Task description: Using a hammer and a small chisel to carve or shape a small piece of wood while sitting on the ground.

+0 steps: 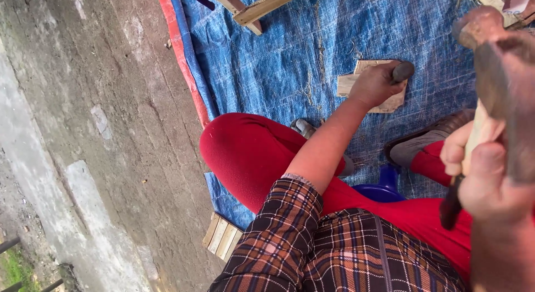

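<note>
Blue tarp (267, 63), wooden frame (262, 7), concrete floor (100, 130), blue stool (384, 189).

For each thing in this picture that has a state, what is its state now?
left hand: closed on a dark round piece, on the wood.
flat wood piece: lying flat on the blue tarp.
right hand: gripping a handle, raised close to the camera.
hammer: lifted, blurred.
shoe: worn, resting on the tarp.

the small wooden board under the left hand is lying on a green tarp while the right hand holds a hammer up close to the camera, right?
Not quite: in the head view the tarp is blue, not green. The left hand does press on the small wooden board, and the right hand holds the hammer raised.
</note>
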